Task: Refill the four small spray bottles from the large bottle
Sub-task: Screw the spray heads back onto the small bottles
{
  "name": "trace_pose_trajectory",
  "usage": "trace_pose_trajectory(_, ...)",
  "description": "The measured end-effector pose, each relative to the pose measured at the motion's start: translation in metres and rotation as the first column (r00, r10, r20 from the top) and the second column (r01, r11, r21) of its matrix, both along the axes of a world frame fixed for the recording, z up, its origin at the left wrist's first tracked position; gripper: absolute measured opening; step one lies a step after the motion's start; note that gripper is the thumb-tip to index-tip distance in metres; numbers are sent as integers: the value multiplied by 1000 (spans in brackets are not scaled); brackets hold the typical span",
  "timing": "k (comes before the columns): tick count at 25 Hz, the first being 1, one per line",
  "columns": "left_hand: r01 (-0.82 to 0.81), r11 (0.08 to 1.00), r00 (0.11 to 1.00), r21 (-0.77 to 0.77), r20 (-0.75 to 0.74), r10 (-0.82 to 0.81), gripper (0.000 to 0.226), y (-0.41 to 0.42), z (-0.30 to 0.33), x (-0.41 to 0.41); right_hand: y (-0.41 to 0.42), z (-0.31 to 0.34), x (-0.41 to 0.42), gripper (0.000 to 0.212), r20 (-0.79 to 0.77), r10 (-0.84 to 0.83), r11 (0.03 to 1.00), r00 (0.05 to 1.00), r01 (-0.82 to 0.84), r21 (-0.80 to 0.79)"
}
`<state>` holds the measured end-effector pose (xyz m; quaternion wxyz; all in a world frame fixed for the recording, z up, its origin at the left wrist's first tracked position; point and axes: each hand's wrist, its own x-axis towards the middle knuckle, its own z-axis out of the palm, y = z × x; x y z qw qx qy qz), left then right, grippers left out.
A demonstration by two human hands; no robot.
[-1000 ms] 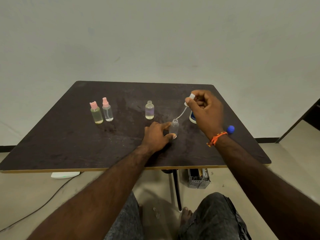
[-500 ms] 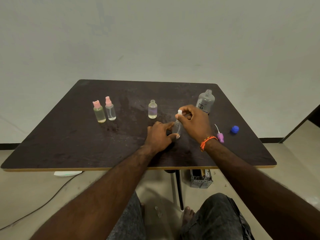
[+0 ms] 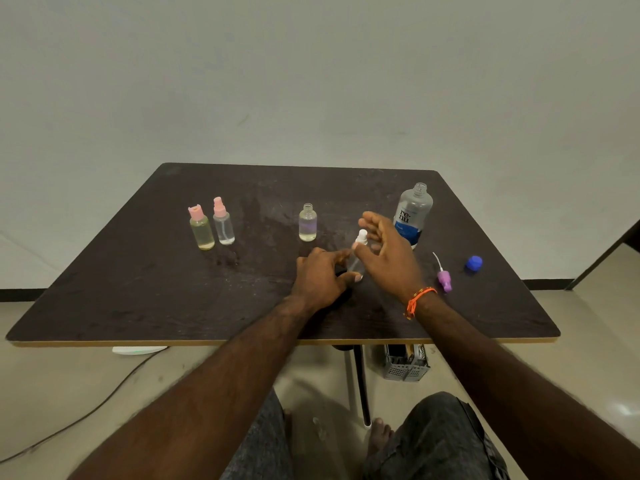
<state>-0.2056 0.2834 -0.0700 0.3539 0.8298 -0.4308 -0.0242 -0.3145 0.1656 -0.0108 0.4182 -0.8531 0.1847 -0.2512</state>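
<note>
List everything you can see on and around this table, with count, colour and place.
Table: one, dark brown, centre.
Capped small bottles: two, pink tops, rear left.
Open small bottle: one, clear, no cap, rear centre.
White-topped small bottle: one, clear, between the hands.
Large bottle: one, clear with blue label, uncapped, rear right.
Loose spray top: one, purple, lying right.
Cap: one, blue, far right.
Basket: one, grey, on the floor.
Left hand: grips the white-topped bottle.
Right hand: fingers spread beside its top.

On the worktop [image 3: 138,289], two capped bottles [image 3: 212,225] stand side by side at the left, an uncapped bottle [image 3: 307,223] mid-table, the large bottle [image 3: 412,213] behind right, a loose sprayer [image 3: 444,277] and cap [image 3: 473,263] further right.
</note>
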Motion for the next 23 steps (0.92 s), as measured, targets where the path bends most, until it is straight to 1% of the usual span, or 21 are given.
trace_pose_trajectory(2, 12, 1000, 1000, -18, 7, -12, 34, 0, 1, -1, 1, -1, -3, 45, 28, -7, 998, 1000, 9, -55)
trace_pose_trajectory(4, 7, 1000, 1000, -29, 2, -7, 29, 0, 1, -2, 2, -1, -2, 38, 43, -113, 990, 993, 117, -78)
trace_pose_trajectory(5, -3, 1000, 1000, -30, 6, 3, 26, -1, -1, -1, 1, 0, -2, 40, 40, -163, 983, 986, 166, -84)
trace_pose_trajectory(7, -30, 999, 1000, -20, 7, 30, 23, -1, -2, -1, -1, 2, -2, 62, -14, -201, 976, 979, 199, -93)
trace_pose_trajectory(8, -37, 999, 999, -10, 6, 37, 25, -2, -1, -1, -1, 3, -3, 74, -36, -178, 982, 983, 176, -63)
trace_pose_trajectory(9, -34, 999, 999, -3, 9, 34, 25, -2, 0, -1, -3, 3, -4, 79, -29, -138, 990, 990, 138, -2)
trace_pose_trajectory(10, -23, 1000, 1000, -1, 14, 23, 26, -2, 1, -1, -3, 4, -5, 74, 7, -91, 994, 996, 91, 60)
trace_pose_trajectory(11, -16, 1000, 1000, -2, 16, 16, 26, -1, 1, -1, -3, 5, -6, 65, 41, -48, 995, 998, 44, 92)
trace_pose_trajectory(13, -13, 1000, 1000, -4, 8, 13, 26, -1, 1, -1, -4, 7, -8, 50, 50, -11, 998, 999, 7, 69)
trace_pose_trajectory(16, -17, 1000, 1000, 13, 7, 17, 27, -1, 2, -1, -7, 9, -8, 40, 10, -89, 996, 996, 89, 24)
trace_pose_trajectory(17, -24, 1000, 1000, 18, 7, 24, 28, -1, 3, -2, -8, 10, -8, 44, -8, -109, 994, 994, 109, 5)
trace_pose_trajectory(18, -30, 999, 1000, 23, 5, 30, 28, -1, 4, -2, -8, 11, -8, 52, -39, -113, 994, 993, 112, -17)
trace_pose_trajectory(19, -34, 999, 999, 26, 0, 34, 27, -1, 4, -2, -8, 11, -8, 62, -65, -92, 995, 994, 91, -29)
trace_pose_trajectory(20, -33, 999, 999, 31, -2, 34, 26, -2, 4, -2, -9, 11, -8, 69, -72, -55, 998, 996, 55, -7)
trace_pose_trajectory(21, -30, 999, 1000, 36, -4, 30, 26, -2, 4, -3, -9, 10, -8, 70, -52, -9, 999, 999, 12, 47)
trace_pose_trajectory(23, -30, 999, 1000, 39, -3, 31, 26, -2, 4, -3, -9, 10, -9, 62, -15, 48, 993, 999, -46, 107)
